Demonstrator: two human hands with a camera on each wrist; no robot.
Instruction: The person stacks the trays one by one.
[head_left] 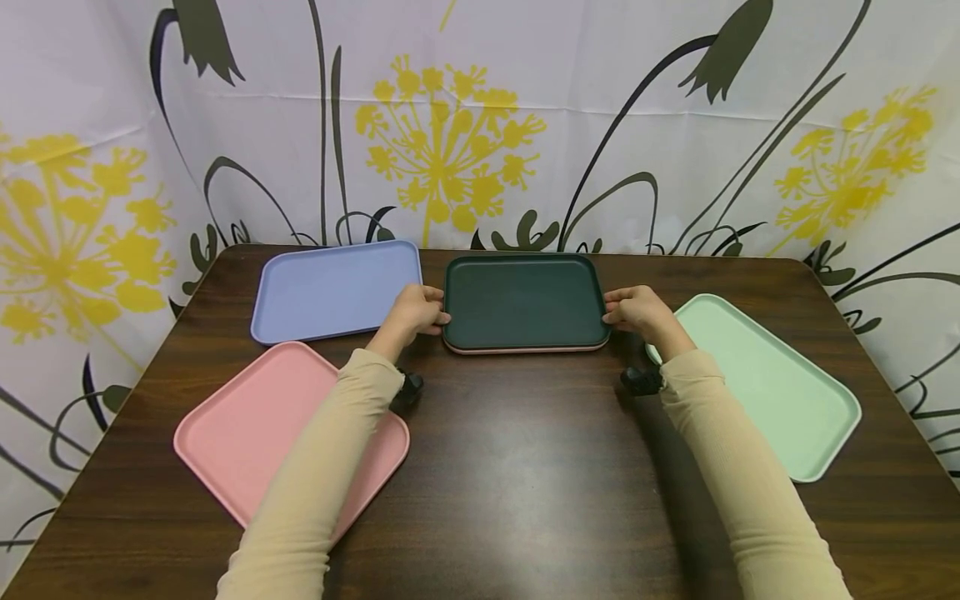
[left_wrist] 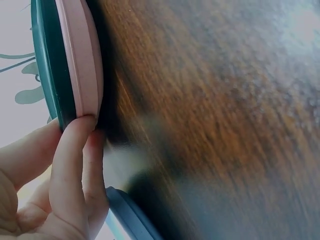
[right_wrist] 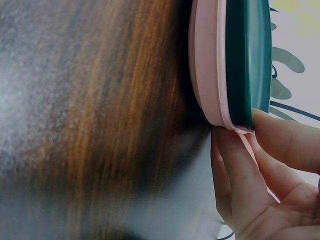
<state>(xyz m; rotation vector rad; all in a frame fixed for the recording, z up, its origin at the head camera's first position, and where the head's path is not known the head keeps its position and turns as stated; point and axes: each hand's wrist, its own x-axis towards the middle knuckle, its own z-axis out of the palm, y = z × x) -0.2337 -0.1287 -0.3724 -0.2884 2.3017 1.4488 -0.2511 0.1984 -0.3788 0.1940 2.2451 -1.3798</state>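
Observation:
A dark green tray (head_left: pixel 525 300) lies stacked on a pink tray (right_wrist: pixel 207 65) at the back middle of the table, and only the pink one's edge shows beneath. My left hand (head_left: pixel 418 312) pinches the left end of this pair. In the left wrist view its thumb meets the green rim and its fingers (left_wrist: pixel 70 165) press on the pink side. At the opposite end my right hand (head_left: pixel 637 312) grips both trays the same way, thumb on green and fingers (right_wrist: pixel 240 165) against pink. Whether the stack touches the table cannot be told.
A blue tray (head_left: pixel 337 287) lies at the back left. Another pink tray (head_left: pixel 255 417) sits in front of it, partly under my left forearm. To the right is a light green tray (head_left: pixel 772 383), partly behind my right arm. A flowered cloth (head_left: pixel 585 108) hangs behind the wooden table (head_left: pixel 525 467).

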